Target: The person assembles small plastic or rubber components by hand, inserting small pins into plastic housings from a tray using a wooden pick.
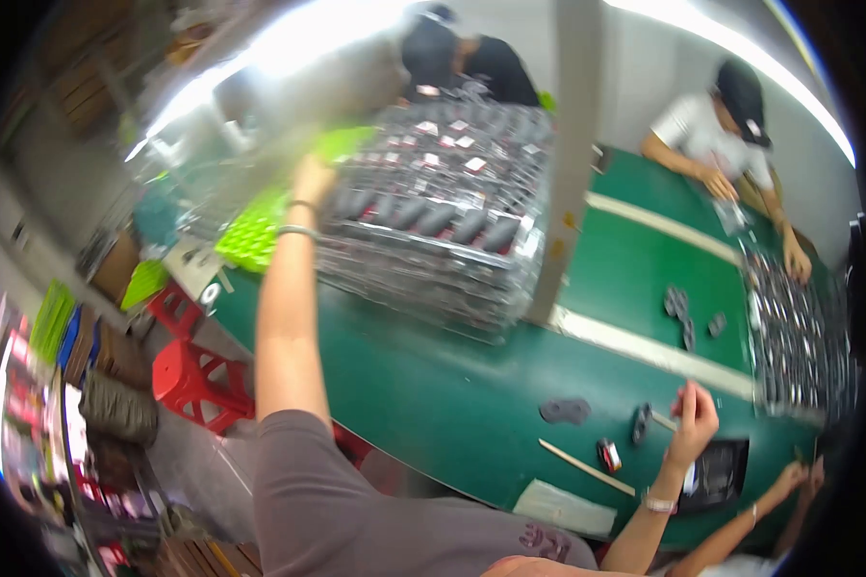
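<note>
On the green table (pixel 433 404), a tall stack of clear trays (pixel 443 221) filled with small dark parts is reached by the left hand (pixel 313 178), whose arm is stretched far out toward the stack's left edge. The hand is blurred by motion and its fingers are lost against the trays, so it cannot be told whether the grip is closed or released, nor whether the stack is actually touched. Two bracelets (pixel 298 219) are worn on that wrist. Near the lower right, the right hand (pixel 695 413) is raised above the table with its fingers pinched together on a small dark piece that cannot be made out clearly. Just beside it, a thin wooden stick (pixel 585 467), a small red and white part (pixel 608 455) and a grey oval pad (pixel 565 411) lie on the table.
</note>
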`<state>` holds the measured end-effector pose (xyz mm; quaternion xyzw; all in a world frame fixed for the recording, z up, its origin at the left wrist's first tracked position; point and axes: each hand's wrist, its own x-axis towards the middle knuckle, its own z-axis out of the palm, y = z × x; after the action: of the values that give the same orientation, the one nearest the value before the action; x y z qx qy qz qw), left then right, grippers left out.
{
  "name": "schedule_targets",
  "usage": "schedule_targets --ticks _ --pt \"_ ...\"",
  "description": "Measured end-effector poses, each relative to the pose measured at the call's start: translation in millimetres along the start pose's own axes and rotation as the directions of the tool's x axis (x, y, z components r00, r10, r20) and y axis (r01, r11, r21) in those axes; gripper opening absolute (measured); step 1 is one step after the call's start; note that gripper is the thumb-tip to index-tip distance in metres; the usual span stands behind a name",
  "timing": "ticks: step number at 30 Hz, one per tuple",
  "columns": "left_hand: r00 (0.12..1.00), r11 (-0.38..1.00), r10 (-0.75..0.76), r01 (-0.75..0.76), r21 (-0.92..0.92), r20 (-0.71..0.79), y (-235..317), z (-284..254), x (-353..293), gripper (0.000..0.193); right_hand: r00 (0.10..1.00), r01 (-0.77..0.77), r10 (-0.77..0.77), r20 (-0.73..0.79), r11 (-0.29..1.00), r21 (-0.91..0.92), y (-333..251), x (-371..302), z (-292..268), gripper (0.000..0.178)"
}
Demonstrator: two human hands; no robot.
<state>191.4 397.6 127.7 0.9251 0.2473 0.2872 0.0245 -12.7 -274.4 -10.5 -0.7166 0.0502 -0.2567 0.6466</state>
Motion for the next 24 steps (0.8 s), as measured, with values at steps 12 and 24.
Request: schedule_targets --ticks 12,24 --pt "0.952 0.898 0.262 -0.301 -0.322 -0.160 -18 -30 2 0.037 0.967 -0.033 0.174 0.187 0.811 -0.584 -4 17 -5 0.013" --pt "0.788 0.435 0.600 -0.467 -0.770 -0.138 197 -100 -331 0.011 0.858 0.065 0.325 0.397 0.699 -0.713 3 6 -12 0.040"
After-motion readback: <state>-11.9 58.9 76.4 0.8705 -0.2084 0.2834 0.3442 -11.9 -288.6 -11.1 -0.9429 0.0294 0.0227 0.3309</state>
